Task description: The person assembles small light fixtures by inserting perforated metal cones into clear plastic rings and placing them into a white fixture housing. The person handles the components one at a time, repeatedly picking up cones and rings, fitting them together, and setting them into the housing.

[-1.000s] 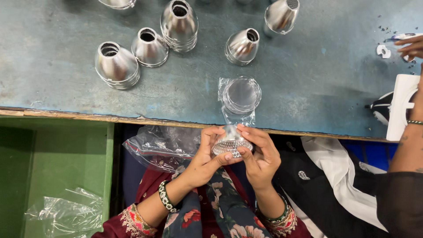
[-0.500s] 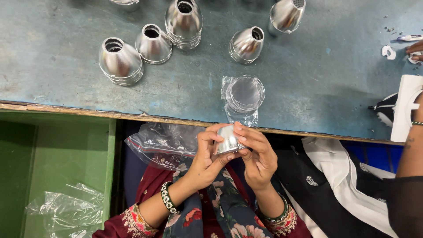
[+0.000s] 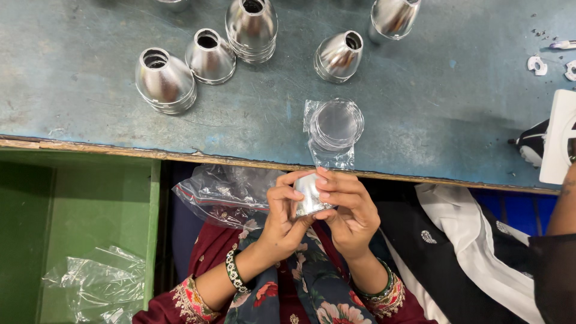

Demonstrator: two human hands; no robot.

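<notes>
**Small shiny cup held below a scuffed blue desk**

A smooth silvery metal cup sits below the desk edge, over the lap; left hand and right hand both pinching it in a closed grip; just beyond, a clear plastic bag of round lids on the worn, scratched blue-grey desk; polished metal cones farther back; crinkled plastic bag beside the hands; green bin at left

The small shiny metal cone is largely covered by the fingers of the left hand and right hand, so its lower end cannot be made out. At the top edge, a silver metal cone and another stacked cone are cut off. The white rectangular board runs past the right edge. The tiny white bits are too small to identify.
</notes>
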